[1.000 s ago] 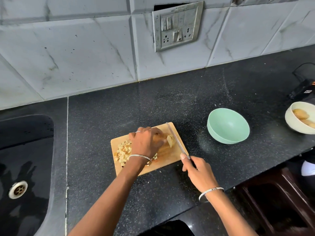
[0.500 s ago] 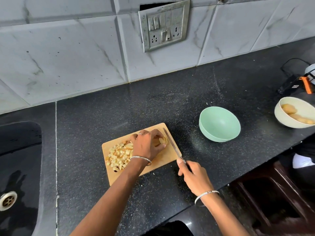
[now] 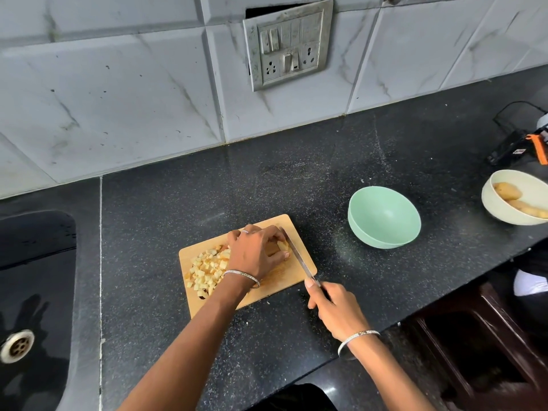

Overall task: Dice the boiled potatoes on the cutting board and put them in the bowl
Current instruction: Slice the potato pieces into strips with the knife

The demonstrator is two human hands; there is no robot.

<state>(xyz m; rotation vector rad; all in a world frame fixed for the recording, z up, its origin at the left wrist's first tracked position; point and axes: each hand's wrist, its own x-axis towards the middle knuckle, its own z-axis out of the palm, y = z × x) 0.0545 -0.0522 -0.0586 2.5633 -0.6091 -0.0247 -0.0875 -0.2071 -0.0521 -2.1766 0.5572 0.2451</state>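
Countertop [image 3: 296, 179] of black speckled stone carries a wooden cutting board [image 3: 284, 281] near its front edge. We see the green bowl [image 3: 382, 215] to the board's right, well apart, and a cream bowl [image 3: 489, 204] of whole potatoes [image 3: 507, 191] farther right. Our left hand [image 3: 255, 253] curls over a potato piece [image 3: 281, 247] on the board, pinning it. Our right hand [image 3: 335, 307] grips the knife [image 3: 296, 256], blade against that piece. Diced potato [image 3: 207, 271] lies heaped on the board's left half.

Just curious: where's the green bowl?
Head view: the green bowl sits on the counter, right of the cutting board, left of the white bowl.
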